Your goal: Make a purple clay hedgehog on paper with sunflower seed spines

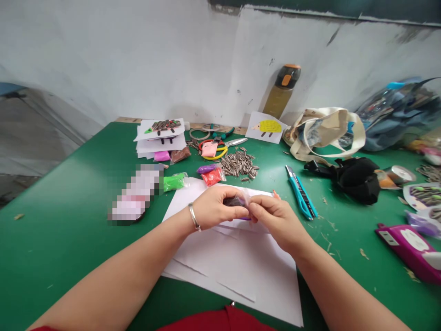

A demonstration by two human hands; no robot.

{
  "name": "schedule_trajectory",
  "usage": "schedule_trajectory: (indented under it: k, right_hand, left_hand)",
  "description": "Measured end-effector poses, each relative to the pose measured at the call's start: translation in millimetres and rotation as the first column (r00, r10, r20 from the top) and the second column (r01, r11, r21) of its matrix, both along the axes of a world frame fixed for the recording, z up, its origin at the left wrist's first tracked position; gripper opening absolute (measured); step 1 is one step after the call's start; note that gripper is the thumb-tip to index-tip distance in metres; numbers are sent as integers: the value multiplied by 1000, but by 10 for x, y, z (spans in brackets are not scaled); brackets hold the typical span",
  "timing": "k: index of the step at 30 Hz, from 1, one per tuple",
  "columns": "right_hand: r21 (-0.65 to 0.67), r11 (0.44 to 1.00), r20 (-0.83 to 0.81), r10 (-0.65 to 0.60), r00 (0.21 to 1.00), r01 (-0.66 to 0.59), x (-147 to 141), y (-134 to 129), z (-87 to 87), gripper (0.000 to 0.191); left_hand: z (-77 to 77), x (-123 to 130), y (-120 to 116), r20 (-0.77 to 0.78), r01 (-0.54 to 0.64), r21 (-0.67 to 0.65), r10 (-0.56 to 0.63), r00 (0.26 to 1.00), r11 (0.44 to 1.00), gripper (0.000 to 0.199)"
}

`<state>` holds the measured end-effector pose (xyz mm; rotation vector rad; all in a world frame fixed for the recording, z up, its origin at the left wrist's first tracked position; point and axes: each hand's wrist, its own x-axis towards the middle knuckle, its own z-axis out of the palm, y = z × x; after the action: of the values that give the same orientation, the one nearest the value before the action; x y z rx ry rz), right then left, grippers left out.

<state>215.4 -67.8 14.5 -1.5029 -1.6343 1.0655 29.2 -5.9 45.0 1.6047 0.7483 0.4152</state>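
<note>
My left hand (pixel 211 210), with a silver bracelet at the wrist, is closed around a small clear packet of dark modelling clay (pixel 234 202). The fingertips of my right hand (pixel 275 219) pinch the packet's plastic edge. Both hands are over white paper sheets (pixel 237 262); a bit of purple shows under the fingers, partly hidden. Just beyond lie packets of red clay (pixel 212 176), purple clay (pixel 207 168) and green clay (pixel 174 182), along with a heap of sunflower seeds (pixel 239 164).
Scissors (pixel 236 142) lie behind the seeds. A teal utility knife (pixel 301 193) is right of the paper. Seed-decorated paper (pixel 161 130), a hedgehog picture (pixel 267 128), a bottle (pixel 282 92), a canvas bag (pixel 324 131), a black pouch (pixel 358 179) and a magenta case (pixel 409 250) surround the workspace.
</note>
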Motion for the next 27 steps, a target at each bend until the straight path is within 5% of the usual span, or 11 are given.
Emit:
schedule_trajectory:
  k: [5,13,22,27]
  right_hand:
    - [-4,1000,21,-2,1000,2,16,8,-6,22]
    - [-65,998,-200,-32,979,20,-3,-5,-42,26]
    - [-216,972,-535,-35,844,-96,47,4,-62,38]
    - [-245,963,-554,-46,831,-109,60,11,-60,33]
  left_hand:
    - [7,1,-2,-44,23,24,-22,999,999,16]
    - [0,-3,4,4,50,-73,-49,999,996,19]
    - [-57,-42,41,94,128,-195,-111,989,972,18]
    - [-55,-63,33,76,124,-216,-109,991,969,16]
